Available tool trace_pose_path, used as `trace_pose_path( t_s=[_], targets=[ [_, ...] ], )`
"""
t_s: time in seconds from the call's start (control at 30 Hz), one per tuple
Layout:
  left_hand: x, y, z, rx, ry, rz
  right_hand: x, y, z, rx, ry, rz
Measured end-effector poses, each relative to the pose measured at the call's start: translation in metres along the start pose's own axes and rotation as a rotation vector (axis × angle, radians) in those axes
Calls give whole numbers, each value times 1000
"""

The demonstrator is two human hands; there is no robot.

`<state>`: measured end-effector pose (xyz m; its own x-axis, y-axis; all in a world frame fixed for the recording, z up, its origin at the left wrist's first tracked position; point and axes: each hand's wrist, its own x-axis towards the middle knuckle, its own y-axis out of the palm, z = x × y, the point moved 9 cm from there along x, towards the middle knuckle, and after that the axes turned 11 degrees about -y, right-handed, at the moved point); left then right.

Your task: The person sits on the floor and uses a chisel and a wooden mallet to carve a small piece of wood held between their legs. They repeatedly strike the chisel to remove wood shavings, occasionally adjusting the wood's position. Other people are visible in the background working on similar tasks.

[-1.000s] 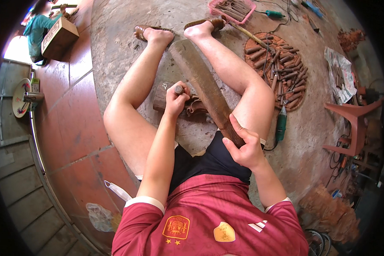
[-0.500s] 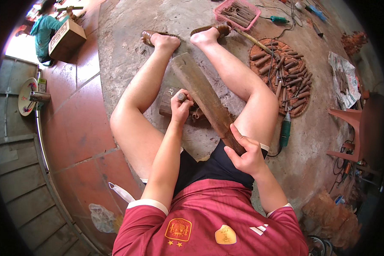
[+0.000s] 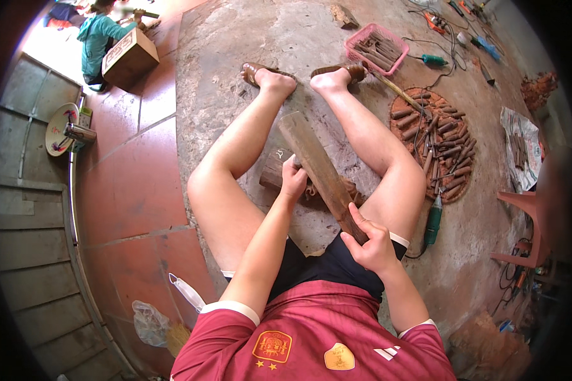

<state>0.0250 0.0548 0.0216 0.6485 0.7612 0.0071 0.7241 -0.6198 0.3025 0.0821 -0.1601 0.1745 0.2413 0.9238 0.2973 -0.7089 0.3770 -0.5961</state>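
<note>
My right hand (image 3: 370, 246) grips the narrow end of a long, flat wooden mallet (image 3: 321, 171), which slants up and left between my knees. My left hand (image 3: 292, 182) is closed around a chisel handle (image 3: 296, 161). Only the handle's rounded end shows, right beside the mallet's edge; the blade is hidden below my fist. Whether mallet and handle touch, I cannot tell. Beneath them on the floor, between my legs, lies a dark brown carved wood piece (image 3: 271, 169). It has a pale mark on its left end, and the mallet and my hand cover its middle.
Right of my leg, a round reddish mat (image 3: 400, 100) bears several chisels and a green power tool (image 3: 433, 221). Beyond it stand a pink basket (image 3: 403, 62) of tools and trailing cords. A red plastic stool (image 3: 521, 202) lies at right. Another person (image 3: 95, 47) works far left beside a box (image 3: 132, 62).
The whole scene has shifted right and down in the view. My right hand has brought the mallet closer to the chisel, and it now partly covers the handle's end.
</note>
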Motion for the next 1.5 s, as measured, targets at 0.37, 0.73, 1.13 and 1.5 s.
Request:
trace_pose_path(
  t_s=[0.37, 0.73, 1.13, 1.5],
  targets=[
    [9, 2, 17, -6, -65, 90, 9, 19, -7, -153, 9, 65],
    [9, 12, 34, 152, -72, 103, 12, 16, -7, -218, 55, 128],
    [6, 24, 18, 114, -138, 98, 4, 10, -24, -71, 34, -49],
    [11, 19, 23, 187, -97, 68, -4, 1, 4, -81, -135, -234]
  ],
)
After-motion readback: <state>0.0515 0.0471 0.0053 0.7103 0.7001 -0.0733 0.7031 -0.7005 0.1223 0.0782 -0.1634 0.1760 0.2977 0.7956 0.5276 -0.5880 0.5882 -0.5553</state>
